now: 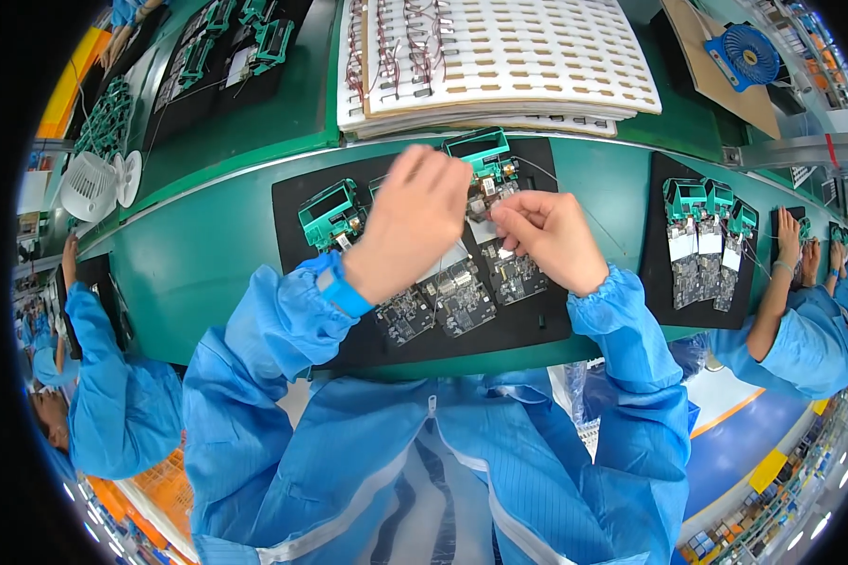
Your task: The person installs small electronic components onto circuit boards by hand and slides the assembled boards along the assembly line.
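Several circuit-board assemblies with green plastic frames lie on a black mat (353,350) in front of me. My left hand (413,226), a blue strap (343,290) around its wrist, is over the middle assemblies. Its fingers curl closed, with the tips hidden behind the hand. My right hand (558,243) pinches thumb and forefinger together at the right-hand assembly, just below its green frame (479,146); what lies between the fingertips is too small to make out. Below the hands, dark circuit boards (464,303) are visible. Another green frame (330,213) stands left of my left hand.
White foam trays (518,61) with small wired parts are stacked beyond the mat. More assemblies (702,240) lie on a second mat at right. A blue fan (746,55) and a white fan (92,186) stand farther off. Co-workers in blue sit on both sides.
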`<state>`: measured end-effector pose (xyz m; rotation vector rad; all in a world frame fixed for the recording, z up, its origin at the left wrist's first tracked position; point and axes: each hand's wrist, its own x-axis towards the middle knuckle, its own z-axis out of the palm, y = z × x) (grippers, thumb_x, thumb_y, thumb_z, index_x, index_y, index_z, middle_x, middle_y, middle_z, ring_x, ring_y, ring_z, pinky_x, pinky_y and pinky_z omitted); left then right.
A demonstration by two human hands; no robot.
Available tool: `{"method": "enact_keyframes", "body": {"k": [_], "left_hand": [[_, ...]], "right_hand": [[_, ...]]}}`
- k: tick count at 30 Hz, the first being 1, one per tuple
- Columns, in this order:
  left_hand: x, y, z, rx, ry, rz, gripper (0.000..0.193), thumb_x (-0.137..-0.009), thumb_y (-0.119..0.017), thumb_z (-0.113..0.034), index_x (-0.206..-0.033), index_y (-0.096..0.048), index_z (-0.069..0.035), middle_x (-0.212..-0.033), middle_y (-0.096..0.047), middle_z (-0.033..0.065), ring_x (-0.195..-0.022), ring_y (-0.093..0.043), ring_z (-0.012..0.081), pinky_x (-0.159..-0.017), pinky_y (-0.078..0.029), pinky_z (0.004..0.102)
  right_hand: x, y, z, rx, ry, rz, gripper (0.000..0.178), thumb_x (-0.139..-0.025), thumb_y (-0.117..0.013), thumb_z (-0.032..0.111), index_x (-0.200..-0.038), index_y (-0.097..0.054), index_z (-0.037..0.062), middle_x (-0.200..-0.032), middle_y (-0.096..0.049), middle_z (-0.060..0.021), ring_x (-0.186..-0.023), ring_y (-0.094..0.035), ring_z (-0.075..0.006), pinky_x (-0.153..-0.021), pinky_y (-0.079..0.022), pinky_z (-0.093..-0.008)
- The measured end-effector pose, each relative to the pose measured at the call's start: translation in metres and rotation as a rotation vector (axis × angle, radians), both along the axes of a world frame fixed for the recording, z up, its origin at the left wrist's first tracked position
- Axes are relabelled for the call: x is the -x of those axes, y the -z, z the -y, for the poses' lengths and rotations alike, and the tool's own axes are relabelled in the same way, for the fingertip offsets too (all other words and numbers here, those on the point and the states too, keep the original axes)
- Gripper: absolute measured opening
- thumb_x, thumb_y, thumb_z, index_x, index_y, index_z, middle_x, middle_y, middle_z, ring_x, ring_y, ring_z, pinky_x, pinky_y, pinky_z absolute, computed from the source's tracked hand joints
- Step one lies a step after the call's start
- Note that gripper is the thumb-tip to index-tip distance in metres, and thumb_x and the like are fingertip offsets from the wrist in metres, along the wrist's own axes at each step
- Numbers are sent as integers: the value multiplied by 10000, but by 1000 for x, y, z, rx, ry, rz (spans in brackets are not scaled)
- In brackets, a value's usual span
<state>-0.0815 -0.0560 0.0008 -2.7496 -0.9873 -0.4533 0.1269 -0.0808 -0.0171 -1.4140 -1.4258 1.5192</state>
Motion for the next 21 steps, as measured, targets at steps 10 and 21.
{"method": "enact_keyframes", "body": {"k": [10,21], "left_hand": [[50,-15,59,670,-60,801,406,-834,-687,33,-1236,-655,-20,-1124,-654,152,-948,-670,285,-809,-538,331],[101,-6,70,1613,-241,1251,131,-955,-624,-17,-1030,-709,48,-983,-710,47,-887,-653,98,-826,-535,249]], "right_hand": [[33,-34,38,208,38,-243,169,-975,-647,140,-1053,-699,-1,-823,-683,-32,-702,-614,-68,-615,-484,-202],[78,-22,36,4,-258,-111,120,-979,-626,109,-989,-669,-2,-826,-640,-19,-688,-589,-65,-604,-467,-221]]}}
